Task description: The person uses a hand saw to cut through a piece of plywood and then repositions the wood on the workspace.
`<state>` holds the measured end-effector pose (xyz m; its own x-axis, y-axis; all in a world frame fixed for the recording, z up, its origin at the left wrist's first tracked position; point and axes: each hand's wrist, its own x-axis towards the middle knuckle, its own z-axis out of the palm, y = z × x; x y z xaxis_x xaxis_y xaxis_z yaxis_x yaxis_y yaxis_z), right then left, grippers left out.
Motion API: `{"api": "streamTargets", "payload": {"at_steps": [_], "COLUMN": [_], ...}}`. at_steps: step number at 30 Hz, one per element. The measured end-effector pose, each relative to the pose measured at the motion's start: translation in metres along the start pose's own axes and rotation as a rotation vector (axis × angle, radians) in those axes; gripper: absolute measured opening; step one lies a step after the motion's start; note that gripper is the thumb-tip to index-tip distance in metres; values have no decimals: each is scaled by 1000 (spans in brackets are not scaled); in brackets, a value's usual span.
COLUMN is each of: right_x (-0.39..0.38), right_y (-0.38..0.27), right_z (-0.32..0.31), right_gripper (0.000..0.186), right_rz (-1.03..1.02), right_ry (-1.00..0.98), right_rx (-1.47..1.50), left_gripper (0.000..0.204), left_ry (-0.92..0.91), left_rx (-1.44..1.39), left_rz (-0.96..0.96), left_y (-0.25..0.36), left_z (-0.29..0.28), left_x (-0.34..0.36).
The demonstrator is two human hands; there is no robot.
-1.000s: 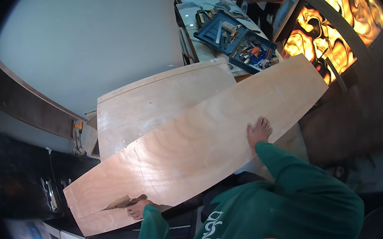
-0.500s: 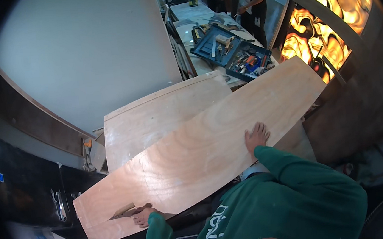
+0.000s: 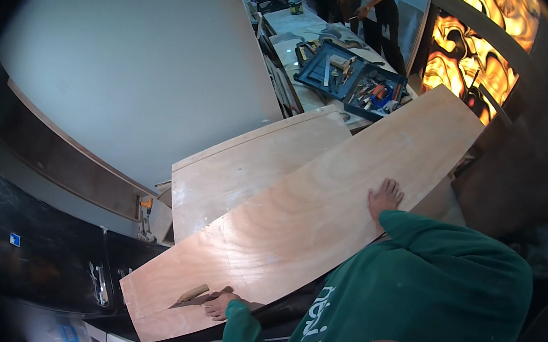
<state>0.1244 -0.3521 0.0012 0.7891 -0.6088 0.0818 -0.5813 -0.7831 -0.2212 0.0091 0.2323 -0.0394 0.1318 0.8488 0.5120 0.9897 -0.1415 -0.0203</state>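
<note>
A long, pale plywood panel lies at a slant in front of me, narrower at its right end. My right hand is flat on it near the close edge, fingers spread, holding nothing. Toward the panel's left end, my left hand rests on the wood with its fingers laid out. Just beyond these fingers is a small tool with a light wooden handle and a dark, flat part, some of which may be shadow. Whether the left hand touches it is unclear.
Under the panel is a broader board. An open blue toolbox full of tools sits on the far bench, where two people stand. Black cabinet doors are at left; a glowing patterned panel is at right.
The whole view has shifted, so everything sits a little farther right in the picture. Both hands, the tool and the plywood keep their places relative to each other.
</note>
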Motion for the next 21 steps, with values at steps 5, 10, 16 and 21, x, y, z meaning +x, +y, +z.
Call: {"api": "streamTargets", "payload": {"at_steps": [5,10,16,21], "right_x": [0,-2,-4,-1], "right_y": [4,3,-1,-2], "right_z": [8,6,-11,-15], "right_gripper": [86,85,85,87], "right_rz": [-24,-29,-15,9], "right_ry": [27,30,-23,-73], "right_rx": [1,26,53,57], "left_gripper": [51,51,48,47], "left_ry": [87,-1,87,40], "left_rx": [6,-19,-18,-34], "left_rz": [-5,-12,15,16], "left_y": [0,-1,-1,-2], "left_z": [6,8,4,0], "left_x": [-2,-2,-2,-1]}}
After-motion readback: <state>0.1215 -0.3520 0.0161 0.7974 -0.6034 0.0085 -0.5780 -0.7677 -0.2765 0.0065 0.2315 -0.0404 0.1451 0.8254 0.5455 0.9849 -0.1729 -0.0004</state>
